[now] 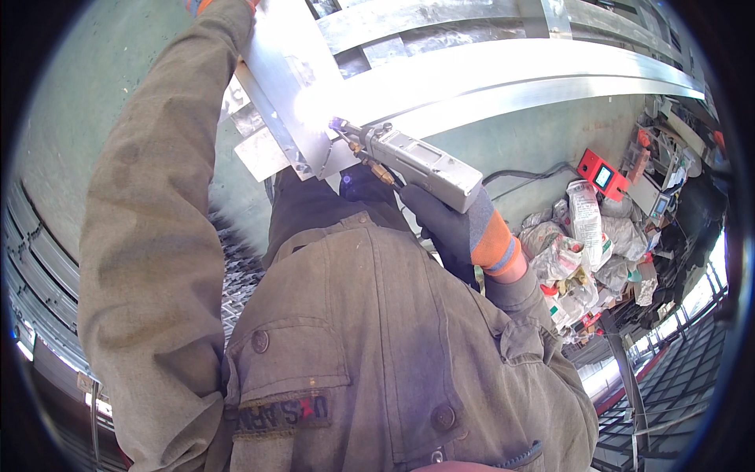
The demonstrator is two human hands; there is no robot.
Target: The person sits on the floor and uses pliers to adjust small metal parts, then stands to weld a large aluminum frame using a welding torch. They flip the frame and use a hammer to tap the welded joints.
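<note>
My right hand (pixel 446 226), in a black, grey and orange glove, is closed around a grey handheld welding torch (pixel 425 163). The torch's nozzle points up and left at a blinding white glare (pixel 314 106). That glare sits where a flat metal plate (pixel 279 55) meets a long, shiny, curved-looking metal strip (pixel 503 79), and the joint is washed out. My left arm reaches far forward along the left side. Of my left hand (pixel 206 5) only bits of the orange and blue glove show at the top edge; its fingers are out of sight.
Metal bars (pixel 425 27) form a frame beyond the strip. On the right lies a heap of crumpled plastic bags (pixel 578 259), beside a red device with a small screen (pixel 603 175). A dark cable (pixel 527 173) runs behind the torch. Stacked metal profiles (pixel 47 267) lie at the far left.
</note>
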